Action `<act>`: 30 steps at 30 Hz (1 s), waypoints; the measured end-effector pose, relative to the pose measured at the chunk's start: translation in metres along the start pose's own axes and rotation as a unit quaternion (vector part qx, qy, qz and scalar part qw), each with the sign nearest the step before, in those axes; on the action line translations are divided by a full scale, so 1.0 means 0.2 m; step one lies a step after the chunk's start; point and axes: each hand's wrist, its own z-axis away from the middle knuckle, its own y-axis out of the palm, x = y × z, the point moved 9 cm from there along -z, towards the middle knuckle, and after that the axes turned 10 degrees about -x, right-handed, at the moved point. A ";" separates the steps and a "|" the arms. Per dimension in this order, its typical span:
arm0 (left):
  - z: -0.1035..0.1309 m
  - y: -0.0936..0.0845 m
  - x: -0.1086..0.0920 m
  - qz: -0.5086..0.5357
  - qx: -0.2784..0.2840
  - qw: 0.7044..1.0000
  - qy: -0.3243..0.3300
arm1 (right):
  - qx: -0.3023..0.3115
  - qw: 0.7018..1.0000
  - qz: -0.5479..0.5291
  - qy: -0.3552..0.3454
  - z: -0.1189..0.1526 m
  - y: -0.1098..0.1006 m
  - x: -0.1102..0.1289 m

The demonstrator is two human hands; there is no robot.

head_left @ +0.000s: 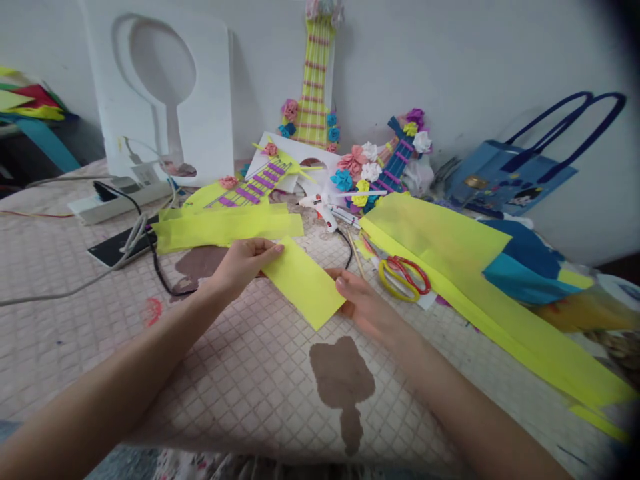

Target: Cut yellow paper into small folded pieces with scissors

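Note:
Between my two hands is a small rectangle of yellow crepe paper (304, 283), held slanted above the quilted tablecloth. My left hand (246, 261) pinches its upper left corner, thumb on top. At the lower right edge, my right hand (364, 301) grips it with the thumb in front and the fingers behind. A stack of yellow paper strips (215, 227) lies just beyond my left hand. Scissors with red and yellow handles (403, 275) rest to the right of my right hand, near a large yellow sheet (450, 267). A white glue gun (321, 210) lies behind the held paper.
Paper-flower guitar shapes (316, 87) stand and lie at the back. A white board with a cutout (215, 100) leans on the wall. A power strip (120, 200), cables and a black phone (123, 247) are at left; a blue bag (505, 177) stands at right.

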 end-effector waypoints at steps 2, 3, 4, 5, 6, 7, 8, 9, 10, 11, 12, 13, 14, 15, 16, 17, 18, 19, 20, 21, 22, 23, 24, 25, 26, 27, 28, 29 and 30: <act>0.00 -0.01 0.01 0.015 -0.008 1.000 -0.004 | -0.002 1.000 -0.013 0.014 0.00 0.03 -0.04; -0.01 -0.02 0.01 0.021 -0.011 1.000 -0.004 | -0.011 1.000 0.001 0.014 0.00 0.03 -0.05; -0.01 -0.02 0.01 0.026 -0.014 1.000 -0.005 | -0.022 0.999 0.022 0.011 0.00 0.03 -0.06; -0.01 -0.02 0.02 0.029 -0.014 0.999 -0.006 | -0.034 0.998 0.043 0.005 0.00 0.02 -0.07; -0.01 -0.03 0.02 0.031 -0.015 0.999 -0.007 | -0.047 0.997 0.060 -0.003 -0.01 0.01 -0.07; -0.01 -0.03 0.02 0.032 -0.015 0.999 -0.009 | -0.059 0.996 0.071 -0.010 -0.01 0.00 -0.06; -0.01 -0.03 0.02 0.032 -0.016 0.999 -0.012 | -0.070 0.994 0.078 -0.014 -0.01 -0.02 -0.06; -0.01 -0.02 0.03 0.031 -0.015 0.999 -0.016 | -0.078 0.993 0.081 -0.019 -0.02 -0.03 -0.05; -0.01 -0.02 0.02 0.031 -0.015 0.999 -0.018 | -0.083 0.993 0.084 -0.025 -0.02 -0.05 -0.04; 0.00 -0.01 0.02 0.029 -0.015 0.999 -0.019 | -0.084 0.992 0.088 -0.029 -0.02 -0.06 -0.03; 0.01 -0.01 0.02 0.027 -0.014 0.999 -0.019 | -0.079 0.992 0.095 -0.032 -0.02 -0.06 -0.02; 0.03 -0.01 0.01 0.022 -0.014 0.999 -0.018 | -0.069 0.992 0.105 -0.033 -0.02 -0.07 -0.02; 0.05 -0.02 0.00 0.014 -0.014 1.000 -0.017 | -0.055 0.991 0.117 -0.032 -0.02 -0.07 -0.02; 0.08 -0.02 0.00 0.002 -0.015 1.000 -0.015 | -0.038 0.990 0.131 -0.027 -0.01 -0.07 -0.02; 0.11 -0.04 0.00 -0.014 -0.017 1.000 -0.014 | -0.017 0.989 0.147 -0.019 -0.01 -0.06 -0.03; 0.15 -0.05 0.01 -0.036 -0.018 0.999 -0.014 | 0.007 0.987 0.161 -0.010 0.00 -0.05 -0.03; 0.19 -0.07 0.02 -0.058 -0.020 0.998 -0.014 | 0.030 0.985 0.172 -0.002 0.00 -0.04 -0.04; 0.23 -0.08 0.04 -0.079 -0.021 0.996 -0.016 | 0.053 0.982 0.181 0.006 0.01 -0.03 -0.05; 0.28 -0.09 0.07 -0.101 -0.018 0.995 -0.017 | 0.073 0.979 0.190 0.014 0.02 -0.02 -0.06; 0.32 -0.10 0.09 -0.117 -0.027 0.993 -0.013 | 0.086 0.976 0.199 0.022 0.02 -0.02 -0.07; 0.36 -0.12 0.11 -0.133 -0.037 0.990 -0.002 | 0.093 0.973 0.211 0.028 0.02 -0.02 -0.08; 0.39 -0.13 0.13 -0.151 -0.054 0.987 0.016 | 0.092 0.970 0.225 0.031 0.02 -0.02 -0.09; 0.42 -0.14 0.13 -0.172 -0.074 0.982 0.036 | 0.087 0.966 0.241 0.031 0.02 -0.02 -0.09; 0.44 -0.14 0.14 -0.195 -0.084 0.976 0.055 | 0.081 0.962 0.259 0.029 0.02 -0.02 -0.10; 0.46 -0.14 0.15 -0.216 -0.095 0.969 0.074 | 0.075 0.959 0.274 0.024 0.01 -0.02 -0.10; 0.47 -0.14 0.15 -0.235 -0.102 0.963 0.089 | 0.071 0.955 0.287 0.018 0.01 -0.02 -0.09; 0.48 -0.13 0.15 -0.252 -0.106 0.957 0.100 | 0.070 0.951 0.300 0.012 0.01 -0.02 -0.09; 0.48 -0.13 0.14 -0.269 -0.111 0.951 0.110 | 0.069 0.947 0.313 0.006 0.01 -0.02 -0.09; 0.49 -0.12 0.14 -0.285 -0.115 0.944 0.117 | 0.062 0.943 0.327 -0.006 0.01 -0.03 -0.08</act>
